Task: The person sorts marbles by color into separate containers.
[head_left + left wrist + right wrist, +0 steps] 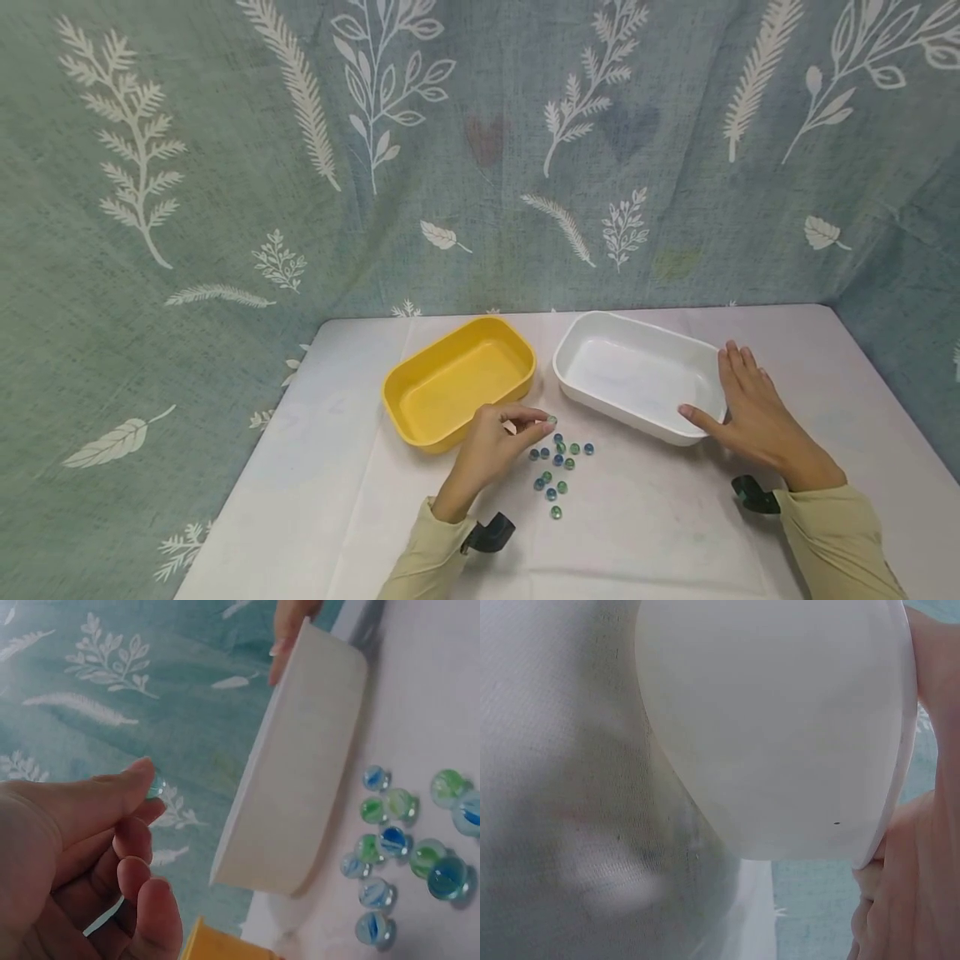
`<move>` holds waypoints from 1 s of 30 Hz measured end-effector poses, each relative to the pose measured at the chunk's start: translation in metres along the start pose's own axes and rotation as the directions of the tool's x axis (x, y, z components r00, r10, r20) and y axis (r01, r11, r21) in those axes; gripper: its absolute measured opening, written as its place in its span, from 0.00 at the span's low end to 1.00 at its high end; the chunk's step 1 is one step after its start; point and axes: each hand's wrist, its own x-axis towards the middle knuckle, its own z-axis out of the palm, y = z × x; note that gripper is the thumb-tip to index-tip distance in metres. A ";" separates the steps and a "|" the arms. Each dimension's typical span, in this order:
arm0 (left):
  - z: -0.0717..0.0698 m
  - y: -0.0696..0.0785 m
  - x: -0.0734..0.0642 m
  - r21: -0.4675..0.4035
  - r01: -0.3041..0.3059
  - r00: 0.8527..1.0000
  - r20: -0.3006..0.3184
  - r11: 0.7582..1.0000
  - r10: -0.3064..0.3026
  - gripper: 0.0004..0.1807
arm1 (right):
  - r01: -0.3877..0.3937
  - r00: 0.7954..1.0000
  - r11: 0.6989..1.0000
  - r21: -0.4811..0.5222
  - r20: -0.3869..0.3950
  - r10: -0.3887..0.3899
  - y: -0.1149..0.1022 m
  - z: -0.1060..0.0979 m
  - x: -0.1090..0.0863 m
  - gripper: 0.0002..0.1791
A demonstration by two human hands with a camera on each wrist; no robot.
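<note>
Left hand [491, 442] pinches a clear greenish glass marble [552, 420]. Right hand [757, 417] rests unclenched on white rounded-rectangular dish [637, 367] near far edge of white-clothed table [645, 533].

On my feed I count fourteen marbles [558, 460], one yellow tray [450, 383] left, one white tray [630, 371] right, one left hand [495, 437], one right hand [753, 423].

Left grip [491, 442]: thumb and forefinger pinch at the tips; remaining fingers curl toward the palm. Right grip [757, 417]: fingers extend, thumb spreads sideways. Both forearms [427, 554] reach forward.
</note>
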 end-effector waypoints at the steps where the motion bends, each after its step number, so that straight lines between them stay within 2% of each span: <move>1: 0.001 0.001 0.001 -0.014 -0.002 1.000 0.000 1.000 0.002 0.07 | 0.000 1.000 1.000 -0.002 -0.001 0.000 0.000 0.000 0.000 0.64; 7: 0.006 0.005 0.008 -0.071 0.007 1.000 -0.004 0.997 -0.008 0.07 | -0.006 1.000 1.000 -0.003 0.003 0.006 0.001 0.000 0.000 0.64; 21: 0.018 0.011 0.024 -0.142 -0.089 0.996 -0.040 0.986 0.084 0.12 | -0.010 1.000 1.000 -0.015 0.009 0.010 -0.001 0.000 0.002 0.65; 30: 0.029 0.017 0.042 -0.193 -0.108 0.994 -0.031 0.975 0.104 0.11 | -0.015 1.000 1.000 -0.008 0.017 0.015 -0.001 0.001 0.000 0.64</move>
